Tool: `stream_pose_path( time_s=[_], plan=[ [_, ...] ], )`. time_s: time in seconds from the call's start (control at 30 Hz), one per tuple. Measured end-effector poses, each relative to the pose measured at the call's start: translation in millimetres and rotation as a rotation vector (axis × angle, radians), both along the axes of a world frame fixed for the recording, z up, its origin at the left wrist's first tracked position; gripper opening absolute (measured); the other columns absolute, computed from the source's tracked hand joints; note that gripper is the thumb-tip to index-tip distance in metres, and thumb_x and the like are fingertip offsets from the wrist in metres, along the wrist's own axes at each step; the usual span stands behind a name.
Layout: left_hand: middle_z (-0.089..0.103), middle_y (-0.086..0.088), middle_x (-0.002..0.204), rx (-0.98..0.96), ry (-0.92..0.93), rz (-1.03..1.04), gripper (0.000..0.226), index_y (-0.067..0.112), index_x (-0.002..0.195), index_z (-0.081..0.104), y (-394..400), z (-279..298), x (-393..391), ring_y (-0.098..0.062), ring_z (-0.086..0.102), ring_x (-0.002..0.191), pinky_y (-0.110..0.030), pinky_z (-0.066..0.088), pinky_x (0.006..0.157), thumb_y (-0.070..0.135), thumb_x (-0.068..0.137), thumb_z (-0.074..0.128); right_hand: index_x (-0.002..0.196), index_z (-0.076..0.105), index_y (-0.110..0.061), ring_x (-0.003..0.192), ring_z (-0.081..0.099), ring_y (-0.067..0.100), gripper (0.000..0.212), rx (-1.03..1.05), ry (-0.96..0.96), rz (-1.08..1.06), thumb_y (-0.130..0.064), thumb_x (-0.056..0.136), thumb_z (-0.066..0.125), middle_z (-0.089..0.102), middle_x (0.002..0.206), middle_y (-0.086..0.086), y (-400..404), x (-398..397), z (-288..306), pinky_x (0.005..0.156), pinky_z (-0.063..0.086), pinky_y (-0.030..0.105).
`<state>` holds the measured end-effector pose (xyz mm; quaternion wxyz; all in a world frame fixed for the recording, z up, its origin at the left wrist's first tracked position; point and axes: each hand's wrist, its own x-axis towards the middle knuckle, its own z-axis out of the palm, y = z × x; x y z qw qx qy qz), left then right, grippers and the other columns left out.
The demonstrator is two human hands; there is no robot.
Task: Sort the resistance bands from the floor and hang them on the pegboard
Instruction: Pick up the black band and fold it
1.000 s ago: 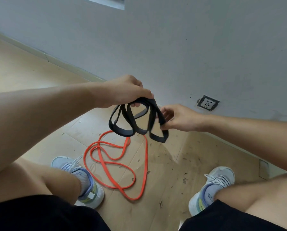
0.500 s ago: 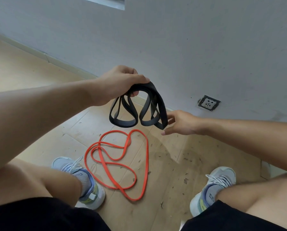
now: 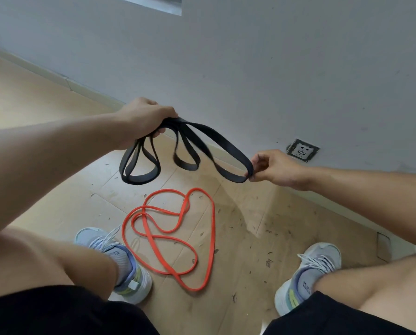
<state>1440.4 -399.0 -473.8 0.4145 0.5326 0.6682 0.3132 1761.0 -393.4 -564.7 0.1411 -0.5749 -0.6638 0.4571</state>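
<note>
Between two grey sneakers on a scuffed wooden floor [image 3: 45, 189]: orange resistance band [image 3: 211, 240] lying in loose overlapping loops, untouched, just beside the left shoe [image 3: 120, 262], well apart from the right shoe [image 3: 311, 269]. Higher up, black resistance band [image 3: 190, 151] held off the floor in several hanging loops. Left hand [image 3: 146, 117] closed around the gathered top of the bunch; right hand [image 3: 274, 168] pinching the far end of one loop between thumb and fingertip, drawn out sideways. Likely step: untangling the black band before hanging. Risk, as a judgement: stretched loop slipping from the light pinch and snapping back, or slack loops knotting tighter under the pull; orange coils near the feet a possible snag on standing. Beyond, grey wall [image 3: 274, 56] meeting the floor at a pale skirting edge, wall socket [image 3: 302, 149] close behind the right hand. Open floor to the left. No pegboard in view.
</note>
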Motion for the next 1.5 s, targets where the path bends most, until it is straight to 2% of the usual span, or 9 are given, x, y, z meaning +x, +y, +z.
stream_pose_path(
  time_s=[0.1, 0.3, 0.43, 0.57, 0.67, 0.83, 1.1, 1.3, 1.5],
  plan=[
    [0.058, -0.005, 0.069, -0.002, 0.015, 0.003, 0.021, 0.012, 0.083, 0.066, 1, -1, -2, -0.019, 0.052, 0.064, -0.029, 0.043, 0.066, 0.032, 0.091, 0.067, 0.091, 0.070, -0.010, 0.075, 0.070, 0.003, 0.023, -0.041, 0.042, 0.021, 0.010, 0.082, 0.079, 0.077, 0.083, 0.000, 3, 2, 6, 0.072, 0.051, 0.014],
    [0.056, -0.005, 0.066, -0.003, 0.050, 0.031, 0.020, 0.011, 0.083, 0.068, 2, -2, -7, -0.019, 0.049, 0.058, -0.029, 0.041, 0.064, 0.030, 0.090, 0.068, 0.099, 0.068, -0.005, 0.091, 0.072, 0.017, 0.030, -0.162, 0.083, 0.095, 0.011, 0.077, 0.081, 0.077, 0.102, 0.019, 0, 2, 12, 0.092, 0.056, 0.028],
    [0.057, -0.004, 0.065, -0.022, 0.088, 0.006, 0.022, 0.010, 0.085, 0.068, 2, -6, -13, -0.018, 0.050, 0.059, -0.029, 0.040, 0.064, 0.032, 0.090, 0.068, 0.097, 0.066, -0.007, 0.087, 0.073, 0.015, 0.027, -0.125, 0.128, -0.003, 0.007, 0.079, 0.082, 0.074, 0.095, 0.017, -1, 0, 13, 0.081, 0.060, 0.023],
    [0.058, -0.003, 0.064, -0.034, 0.100, -0.044, 0.023, 0.010, 0.086, 0.066, 2, -8, -13, -0.016, 0.050, 0.058, -0.025, 0.041, 0.060, 0.032, 0.092, 0.069, 0.090, 0.063, -0.008, 0.087, 0.074, 0.028, 0.022, -0.099, 0.209, -0.243, 0.009, 0.085, 0.077, 0.071, 0.092, 0.016, 5, -1, 13, 0.087, 0.063, 0.039],
    [0.058, -0.002, 0.063, -0.037, 0.100, -0.095, 0.023, 0.011, 0.084, 0.064, 0, -8, -9, -0.016, 0.051, 0.059, -0.026, 0.040, 0.061, 0.032, 0.092, 0.069, 0.085, 0.057, -0.009, 0.068, 0.072, 0.025, 0.022, -0.058, 0.187, -0.352, 0.008, 0.090, 0.069, 0.068, 0.087, 0.019, 8, 0, 13, 0.072, 0.065, 0.036],
    [0.055, -0.002, 0.062, -0.065, 0.025, -0.193, 0.022, 0.011, 0.087, 0.063, -3, -6, -6, -0.017, 0.051, 0.062, -0.031, 0.043, 0.069, 0.031, 0.094, 0.067, 0.086, 0.054, -0.012, 0.068, 0.068, 0.025, 0.023, 0.022, 0.003, -0.366, 0.007, 0.088, 0.067, 0.064, 0.081, 0.014, 13, 7, 6, 0.075, 0.065, 0.044],
    [0.063, -0.004, 0.071, -0.095, -0.015, -0.420, 0.025, 0.013, 0.083, 0.061, -15, 3, 14, -0.018, 0.058, 0.071, -0.033, 0.047, 0.078, 0.033, 0.097, 0.066, 0.107, 0.065, -0.020, 0.095, 0.066, 0.017, 0.034, -0.008, -0.472, 0.072, -0.019, 0.081, 0.087, 0.068, 0.108, -0.002, -3, 0, 4, 0.068, 0.050, 0.023],
    [0.064, -0.003, 0.069, -0.120, -0.011, -0.487, 0.027, 0.011, 0.084, 0.062, -20, 2, 30, -0.018, 0.058, 0.070, -0.030, 0.046, 0.072, 0.035, 0.095, 0.069, 0.139, 0.056, -0.035, 0.115, 0.061, 0.002, 0.067, 0.116, -0.084, 0.204, -0.044, 0.079, 0.086, 0.061, 0.134, -0.015, -19, -43, 42, 0.094, 0.050, 0.020],
    [0.065, -0.005, 0.072, -0.100, -0.025, -0.500, 0.036, 0.014, 0.082, 0.064, -21, 0, 35, -0.020, 0.058, 0.071, -0.037, 0.046, 0.077, 0.048, 0.088, 0.073, 0.107, 0.074, -0.026, 0.100, 0.072, 0.011, 0.028, 0.193, 0.035, 0.211, -0.032, 0.082, 0.086, 0.077, 0.101, -0.006, -29, -69, 54, 0.098, 0.055, 0.035]
  ],
)
